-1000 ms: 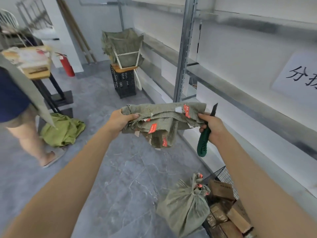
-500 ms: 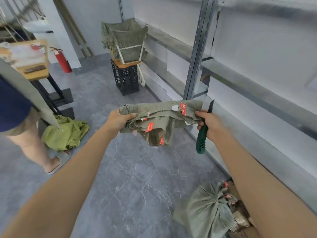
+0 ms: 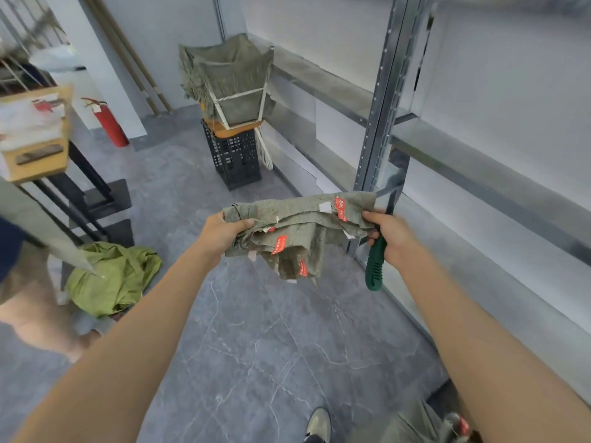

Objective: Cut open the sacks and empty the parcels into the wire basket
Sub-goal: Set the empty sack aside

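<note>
While the left hand (image 3: 224, 230) and right hand (image 3: 388, 233) pinch the flat empty sack (image 3: 297, 225) stretched sideways between them, the right also grips the green knife (image 3: 374, 266).

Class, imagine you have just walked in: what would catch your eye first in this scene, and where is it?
First, the crumpled grey-green sack with red labels, held up at centre between the left hand and right hand. The right hand also grips a green-handled knife. Behind, another sack hangs open in a frame on a black crate.
</note>
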